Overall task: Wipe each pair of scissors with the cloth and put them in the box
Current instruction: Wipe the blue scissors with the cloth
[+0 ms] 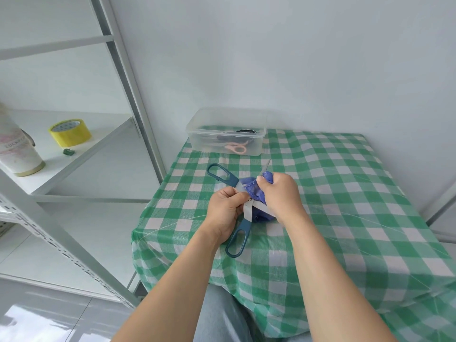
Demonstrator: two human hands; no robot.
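At upper centre the clear box [197, 140] holds a pink-handled pair and something dark. Below it, over the checked tabletop [345, 193], the left hand [225, 211] pinches the open scissors [247, 211] at the flat metal beside the pivot, with the teal loops splayed apart. Rightward, the blue cloth [251, 187] is bunched over one blade, and the right hand [278, 193] is clenched round it. The scissors look light and stiff, with slick, sharp steel, so the handles or pivot seem the safest hold. The cloth is soft.
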